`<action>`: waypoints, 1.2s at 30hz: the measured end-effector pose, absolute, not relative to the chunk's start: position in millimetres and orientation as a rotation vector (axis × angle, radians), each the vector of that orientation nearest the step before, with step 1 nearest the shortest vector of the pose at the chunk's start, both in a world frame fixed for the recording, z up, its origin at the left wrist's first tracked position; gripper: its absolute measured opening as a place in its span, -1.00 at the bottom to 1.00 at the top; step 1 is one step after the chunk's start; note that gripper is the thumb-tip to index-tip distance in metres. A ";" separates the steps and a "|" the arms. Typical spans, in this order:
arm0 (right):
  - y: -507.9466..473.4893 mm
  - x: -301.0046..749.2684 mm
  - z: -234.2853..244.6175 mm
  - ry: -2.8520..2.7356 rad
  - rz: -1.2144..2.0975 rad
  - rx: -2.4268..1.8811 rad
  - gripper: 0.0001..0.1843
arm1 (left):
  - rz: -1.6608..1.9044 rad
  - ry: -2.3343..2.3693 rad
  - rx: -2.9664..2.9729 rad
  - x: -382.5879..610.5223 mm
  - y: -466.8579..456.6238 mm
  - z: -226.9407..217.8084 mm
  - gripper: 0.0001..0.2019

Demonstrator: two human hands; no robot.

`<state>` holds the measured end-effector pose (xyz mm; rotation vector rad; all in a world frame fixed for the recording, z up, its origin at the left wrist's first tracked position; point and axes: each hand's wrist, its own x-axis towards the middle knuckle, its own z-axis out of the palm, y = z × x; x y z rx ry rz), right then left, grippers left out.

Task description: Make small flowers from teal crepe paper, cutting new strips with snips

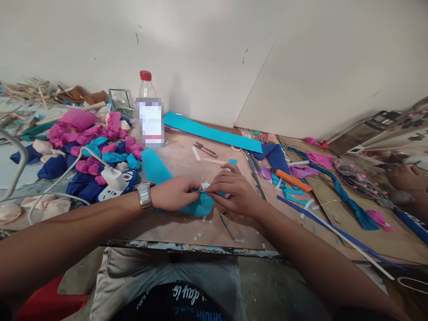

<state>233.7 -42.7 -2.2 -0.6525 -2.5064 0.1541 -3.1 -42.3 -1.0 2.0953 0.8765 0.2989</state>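
My left hand (175, 192), with a metal watch (145, 196) at its wrist, pinches the edge of a turquoise strip (156, 167) that looks like cloth or crepe paper. The strip runs from the table behind my left hand and bends round under both hands. Fingertips of my right hand (234, 189) are closed on the same edge, close to the left thumb. A small white piece (205, 186) shows between the hands; what it is I cannot make out. Beyond them lie thread snips (206, 149) and a small turquoise square (233, 161).
Pink, blue and cream fabric bundles (88, 138) crowd the left, beside a power strip with a white charger (113, 177). A red-capped bottle (150, 120) stands near the wall. Rightward lie an orange cutter (293, 180) and a white stick (354, 245). Another person's hand (406, 180) is far right.
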 end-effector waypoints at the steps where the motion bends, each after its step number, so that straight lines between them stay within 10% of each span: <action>1: -42.7 233.5 -2.6 -2.503 0.149 -0.652 -0.86 | 0.300 0.855 2.080 -3.2 -41.8 -0.9 -0.80; 36: -46.2 231.4 2.0 -2.473 0.079 -0.651 -0.90 | 0.452 0.811 1.965 -1.4 -41.5 -3.5 -0.59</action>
